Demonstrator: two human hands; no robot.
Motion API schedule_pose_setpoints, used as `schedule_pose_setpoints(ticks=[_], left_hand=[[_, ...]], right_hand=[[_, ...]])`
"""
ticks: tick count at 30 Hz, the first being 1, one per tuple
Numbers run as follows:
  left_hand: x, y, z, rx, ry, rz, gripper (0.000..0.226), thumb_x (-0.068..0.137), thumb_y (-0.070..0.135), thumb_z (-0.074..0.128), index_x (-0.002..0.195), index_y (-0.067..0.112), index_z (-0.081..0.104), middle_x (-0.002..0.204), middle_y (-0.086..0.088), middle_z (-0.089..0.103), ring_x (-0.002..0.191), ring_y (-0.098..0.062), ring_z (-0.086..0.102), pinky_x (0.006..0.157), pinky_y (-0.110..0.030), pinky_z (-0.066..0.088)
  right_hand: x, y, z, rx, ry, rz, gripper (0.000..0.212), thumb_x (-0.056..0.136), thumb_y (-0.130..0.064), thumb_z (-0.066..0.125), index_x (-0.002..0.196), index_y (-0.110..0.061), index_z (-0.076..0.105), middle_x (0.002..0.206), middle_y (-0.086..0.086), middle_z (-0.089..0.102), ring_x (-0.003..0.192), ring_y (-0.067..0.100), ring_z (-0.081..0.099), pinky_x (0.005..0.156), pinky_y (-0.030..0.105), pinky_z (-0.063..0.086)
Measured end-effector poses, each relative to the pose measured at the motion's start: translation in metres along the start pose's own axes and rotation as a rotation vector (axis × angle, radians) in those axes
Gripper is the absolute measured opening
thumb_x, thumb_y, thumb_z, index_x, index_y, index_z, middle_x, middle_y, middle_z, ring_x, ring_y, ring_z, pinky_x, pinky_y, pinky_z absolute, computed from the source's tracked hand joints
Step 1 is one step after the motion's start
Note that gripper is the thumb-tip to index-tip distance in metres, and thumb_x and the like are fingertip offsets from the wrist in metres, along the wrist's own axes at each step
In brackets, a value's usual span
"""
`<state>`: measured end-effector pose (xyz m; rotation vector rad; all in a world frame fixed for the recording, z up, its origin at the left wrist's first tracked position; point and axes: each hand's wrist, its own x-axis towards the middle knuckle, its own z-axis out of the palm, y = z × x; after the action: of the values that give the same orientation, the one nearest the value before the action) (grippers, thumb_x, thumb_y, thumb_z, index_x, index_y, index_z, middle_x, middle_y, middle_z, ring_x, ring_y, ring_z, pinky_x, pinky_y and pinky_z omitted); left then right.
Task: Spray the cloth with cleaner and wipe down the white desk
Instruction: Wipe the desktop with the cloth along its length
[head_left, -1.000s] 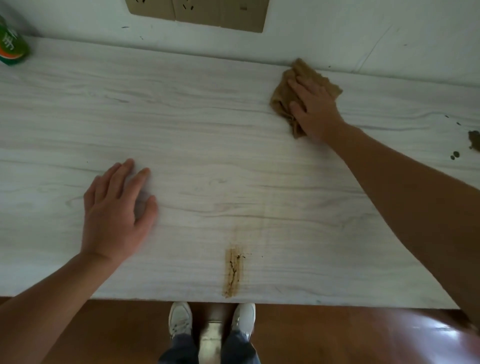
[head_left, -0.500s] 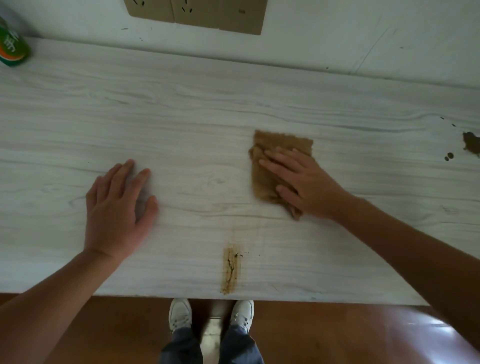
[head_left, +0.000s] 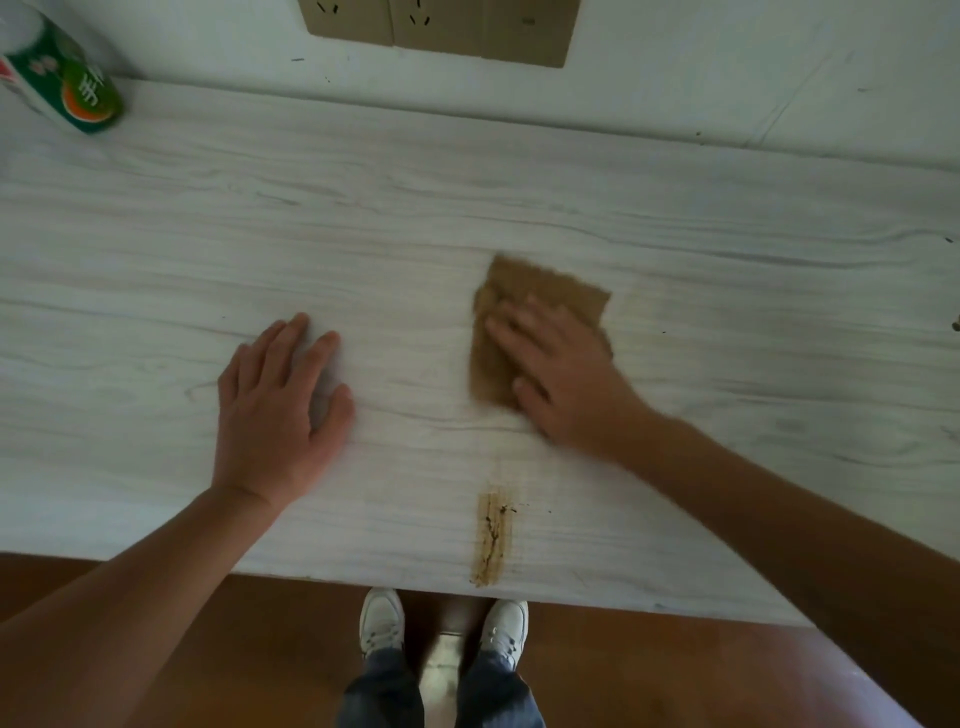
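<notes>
One cloth (head_left: 550, 291), one green-labelled container (head_left: 67, 83) at the counter's (head_left: 156, 260) far left corner, one stain (head_left: 492, 535) at its front edge, one left hand (head_left: 275, 410), one right hand (head_left: 566, 379), two shoes (head_left: 382, 621).

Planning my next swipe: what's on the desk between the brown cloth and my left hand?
Nothing: the head view shows only bare white wood-grain desk between the brown cloth under the right hand and the left hand.

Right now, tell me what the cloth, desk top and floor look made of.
Cloth: soft matte tan fabric, limp and creased under the right hand. Desk top: likely laminate with printed pale wood grain, low sheen; worn brown patch at its front edge. Floor: glossy reddish-brown wood or wood-look, reflecting light.
</notes>
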<state>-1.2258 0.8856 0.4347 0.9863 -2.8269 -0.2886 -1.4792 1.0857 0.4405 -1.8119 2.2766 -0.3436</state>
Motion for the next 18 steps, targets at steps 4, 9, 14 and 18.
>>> schedule_pose_setpoints(ticks=[4, 9, 14, 18], left_hand=[[0.001, 0.000, 0.000, -0.001, -0.008, -0.001, 0.059, 0.098, 0.047, 0.040, 0.149, 0.018, 0.050, 0.162, -0.012, 0.039, 0.152, -0.033, 0.029, 0.124, -0.054, 0.022], [0.001, -0.001, 0.000, -0.013, 0.008, 0.004, 0.059, 0.098, 0.046, 0.040, 0.148, 0.017, 0.051, 0.161, -0.012, 0.041, 0.152, -0.034, 0.031, 0.123, -0.055, 0.024], [0.001, -0.002, 0.002, -0.008, 0.037, 0.013, 0.057, 0.098, 0.045, 0.042, 0.146, 0.017, 0.053, 0.160, -0.012, 0.043, 0.151, -0.033, 0.034, 0.122, -0.057, 0.027], [0.000, -0.002, 0.001, -0.006, 0.028, 0.007, 0.057, 0.099, 0.045, 0.042, 0.147, 0.018, 0.051, 0.161, -0.012, 0.042, 0.151, -0.033, 0.033, 0.123, -0.055, 0.025]], right_hand=[[-0.017, -0.023, 0.005, -0.032, -0.170, -0.278, 0.059, 0.103, -0.037, 0.037, 0.159, -0.025, 0.021, 0.167, 0.001, 0.019, 0.155, 0.021, 0.009, 0.126, 0.044, 0.007], [0.067, 0.046, -0.008, -0.093, -0.060, -0.114, 0.058, 0.098, -0.038, 0.036, 0.152, -0.016, 0.040, 0.156, 0.013, 0.041, 0.144, 0.036, 0.037, 0.120, 0.050, 0.026], [0.145, 0.075, -0.028, -0.011, 0.094, 0.383, 0.058, 0.102, -0.034, 0.035, 0.157, -0.016, 0.029, 0.164, 0.009, 0.025, 0.152, 0.029, 0.021, 0.123, 0.038, 0.009], [0.134, 0.023, -0.008, -0.049, 0.076, 0.274, 0.066, 0.094, -0.040, 0.028, 0.153, -0.012, 0.038, 0.159, 0.014, 0.036, 0.147, 0.034, 0.031, 0.122, 0.046, 0.019]])
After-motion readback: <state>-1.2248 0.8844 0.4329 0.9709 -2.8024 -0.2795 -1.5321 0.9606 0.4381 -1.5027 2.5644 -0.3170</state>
